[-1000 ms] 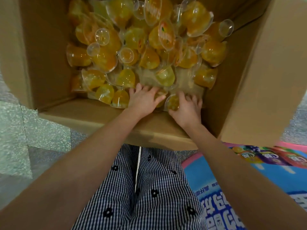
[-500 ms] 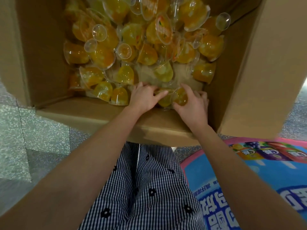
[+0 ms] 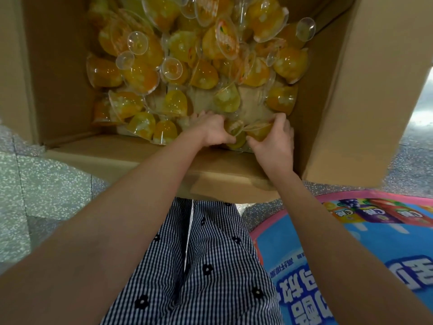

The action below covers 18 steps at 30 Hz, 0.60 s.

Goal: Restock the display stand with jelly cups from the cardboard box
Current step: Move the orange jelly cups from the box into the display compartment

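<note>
Gingham (image 3: 199, 266) of my clothing filled six o'clock. Speckled floor (image 3: 46, 184) lay at eight, and at four o'clock sat a pink-rimmed printed surface (image 3: 351, 242), possibly part of the display stand, though I could not tell. Past that stood the cardboard box (image 3: 339, 90), its near flap folded toward me. Just inside its near wall, at twelve o'clock from my waist, my left hand (image 3: 208, 131) and right hand (image 3: 274, 141) faced each other. Their fingers were curled and clamped on a small cluster of jelly cups (image 3: 256, 133) pressed between them. Farther in, from eleven to one o'clock, the heap (image 3: 199, 66) of orange and yellow cups lay tumbled every way over the box bottom. I judged each cup light, its clear plastic wall thin, smooth and slippery, and the film lid its weak part. The hold belonged around the rounded bodies, cupped from beneath and not squeezed hard, with only a few taken at once lest one slip out.
</note>
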Available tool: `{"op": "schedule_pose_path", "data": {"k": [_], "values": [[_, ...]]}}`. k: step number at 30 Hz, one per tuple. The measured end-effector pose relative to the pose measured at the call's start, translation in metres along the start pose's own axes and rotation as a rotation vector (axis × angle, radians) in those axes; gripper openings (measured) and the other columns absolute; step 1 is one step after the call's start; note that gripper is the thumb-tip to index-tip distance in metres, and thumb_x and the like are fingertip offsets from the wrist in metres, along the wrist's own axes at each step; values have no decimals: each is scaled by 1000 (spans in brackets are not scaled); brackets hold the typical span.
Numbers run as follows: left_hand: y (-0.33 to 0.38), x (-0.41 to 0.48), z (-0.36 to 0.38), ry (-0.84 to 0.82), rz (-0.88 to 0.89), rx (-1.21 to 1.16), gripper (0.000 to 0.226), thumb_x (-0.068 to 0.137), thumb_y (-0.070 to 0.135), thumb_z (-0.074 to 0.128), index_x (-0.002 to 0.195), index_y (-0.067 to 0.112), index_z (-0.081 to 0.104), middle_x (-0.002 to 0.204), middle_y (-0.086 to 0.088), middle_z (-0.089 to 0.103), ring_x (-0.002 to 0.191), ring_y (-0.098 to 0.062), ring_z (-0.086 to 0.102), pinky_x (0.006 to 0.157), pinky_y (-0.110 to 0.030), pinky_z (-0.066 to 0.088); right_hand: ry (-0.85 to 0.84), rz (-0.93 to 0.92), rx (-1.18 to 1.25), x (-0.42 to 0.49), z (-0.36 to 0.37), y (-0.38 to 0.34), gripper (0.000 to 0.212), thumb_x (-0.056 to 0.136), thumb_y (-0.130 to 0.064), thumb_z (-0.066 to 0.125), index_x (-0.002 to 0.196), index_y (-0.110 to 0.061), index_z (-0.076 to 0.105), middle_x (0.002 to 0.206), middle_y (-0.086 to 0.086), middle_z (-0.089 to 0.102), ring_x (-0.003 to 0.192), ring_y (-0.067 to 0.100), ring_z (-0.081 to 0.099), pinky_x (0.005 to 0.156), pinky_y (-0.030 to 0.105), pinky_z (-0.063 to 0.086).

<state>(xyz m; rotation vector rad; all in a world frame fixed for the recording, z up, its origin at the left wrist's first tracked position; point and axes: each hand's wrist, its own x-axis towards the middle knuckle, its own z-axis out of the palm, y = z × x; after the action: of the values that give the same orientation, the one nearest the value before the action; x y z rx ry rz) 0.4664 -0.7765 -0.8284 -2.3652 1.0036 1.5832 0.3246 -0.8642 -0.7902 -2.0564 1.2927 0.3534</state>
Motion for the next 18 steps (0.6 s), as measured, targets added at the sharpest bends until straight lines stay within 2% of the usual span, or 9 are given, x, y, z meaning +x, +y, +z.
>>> {"op": "schedule_pose_path", "data": {"k": [2,5,8,12,15,18], "values": [[-4,-5,3,1,-7,5,80,75,65,63,142,24,43,141,-15,44,132,-34,34,108,-45,26,-9,11,1,-3,0,0,60,78,-28,75,121,-7,40,122,16,49,113,36,45,98,44,38],[-14,-17,11,68,-2,-92,93,71,63,71,144,17,36,142,-15,41,134,-33,32,110,-43,25,-21,29,48,-7,-4,-4,75,77,-24,74,139,-12,33,127,19,42,117,39,41,100,43,35],[-22,-37,10,121,-51,-332,95,66,51,83,138,9,38,140,-14,44,131,-31,38,107,-38,34,-66,71,113,-17,-9,-14,91,76,-21,73,151,-19,21,134,19,34,124,40,36,106,43,30],[-29,-62,-2,147,-28,-483,87,65,45,85,131,12,41,128,-8,53,115,-24,53,97,-36,46,-62,143,213,-38,-13,-31,94,73,-20,74,152,-13,22,131,15,30,125,37,36,111,39,30],[-30,-88,-16,237,25,-548,86,66,43,85,133,15,40,128,-4,52,114,-21,52,95,-33,45,-35,240,334,-57,-24,-52,88,74,-22,74,148,-10,29,130,10,28,125,34,40,110,38,33],[-23,-124,-31,313,59,-682,85,67,41,86,135,20,39,132,-5,49,116,-17,51,95,-27,42,61,290,460,-85,-41,-75,82,73,-25,77,141,-8,35,131,9,28,121,31,44,105,36,39]]}}
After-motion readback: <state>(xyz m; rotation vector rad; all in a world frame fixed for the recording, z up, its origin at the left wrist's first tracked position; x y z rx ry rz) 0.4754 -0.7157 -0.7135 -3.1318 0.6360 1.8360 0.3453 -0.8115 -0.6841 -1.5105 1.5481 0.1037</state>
